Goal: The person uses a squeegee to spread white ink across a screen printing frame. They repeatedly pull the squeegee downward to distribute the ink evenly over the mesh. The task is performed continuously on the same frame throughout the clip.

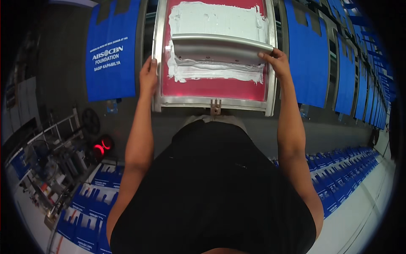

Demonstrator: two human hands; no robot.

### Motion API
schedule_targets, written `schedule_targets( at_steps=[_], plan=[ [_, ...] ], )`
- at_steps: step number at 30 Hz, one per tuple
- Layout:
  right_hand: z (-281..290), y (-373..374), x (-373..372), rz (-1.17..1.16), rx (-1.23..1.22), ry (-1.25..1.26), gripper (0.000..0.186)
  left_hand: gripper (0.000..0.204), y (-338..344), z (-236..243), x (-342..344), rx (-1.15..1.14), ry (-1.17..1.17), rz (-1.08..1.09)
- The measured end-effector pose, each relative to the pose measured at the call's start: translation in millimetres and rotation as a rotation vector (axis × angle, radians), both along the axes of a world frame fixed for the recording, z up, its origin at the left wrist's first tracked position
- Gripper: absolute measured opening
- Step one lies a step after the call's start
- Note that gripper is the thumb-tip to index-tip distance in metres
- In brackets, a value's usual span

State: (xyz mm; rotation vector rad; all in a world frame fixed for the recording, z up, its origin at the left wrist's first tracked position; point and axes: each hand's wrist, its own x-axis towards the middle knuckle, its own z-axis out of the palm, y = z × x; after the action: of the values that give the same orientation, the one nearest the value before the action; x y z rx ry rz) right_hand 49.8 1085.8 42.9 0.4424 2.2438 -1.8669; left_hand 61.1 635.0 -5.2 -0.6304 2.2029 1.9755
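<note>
A metal screen-printing frame lies ahead of me, its red mesh spread with thick white paste. A long silver squeegee lies crosswise over the paste. My right hand is closed on the squeegee's right end, thumb on its face, beside the frame's right rail. My left hand holds the frame's left rail, fingers curled at its outer edge. A small metal bracket is at the middle of the frame's near edge.
Printed blue bags lie flat on platens to the left and right of the frame. More blue bags are laid out in rows lower right and lower left. Metal equipment and a red glowing object stand at left.
</note>
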Motion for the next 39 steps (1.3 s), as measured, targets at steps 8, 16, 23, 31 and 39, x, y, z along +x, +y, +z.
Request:
schedule_targets(
  at_steps=[8, 16, 23, 31, 39],
  plan=[
    [-17.0, -1.5, 6.9, 0.002, 0.035, -0.049, 0.039, 0.052, -7.3, -15.2, 0.1, -0.041, -0.028, -0.029],
    [-22.3, 2.6, 10.5, 0.014, 0.055, -0.032, 0.034, 0.057, -4.2, -22.7, 10.3, -0.200, 0.002, -0.109],
    [50.2, -30.6, 49.0, 0.417, 0.821, 0.078, 0.033, 0.061, 24.4, 82.4, 14.8, -0.727, 0.586, -0.473],
    [41.7, -41.4, 37.2, 0.546, 0.936, 0.215, 0.036, 0.021, 78.3, 118.6, -45.4, -0.921, 0.490, -1.000],
    [-23.0, -39.8, -98.2, 0.520, 1.291, 0.425, 0.037, 0.035, 92.2, 26.4, -137.7, -1.046, 0.623, -0.781]
  ],
)
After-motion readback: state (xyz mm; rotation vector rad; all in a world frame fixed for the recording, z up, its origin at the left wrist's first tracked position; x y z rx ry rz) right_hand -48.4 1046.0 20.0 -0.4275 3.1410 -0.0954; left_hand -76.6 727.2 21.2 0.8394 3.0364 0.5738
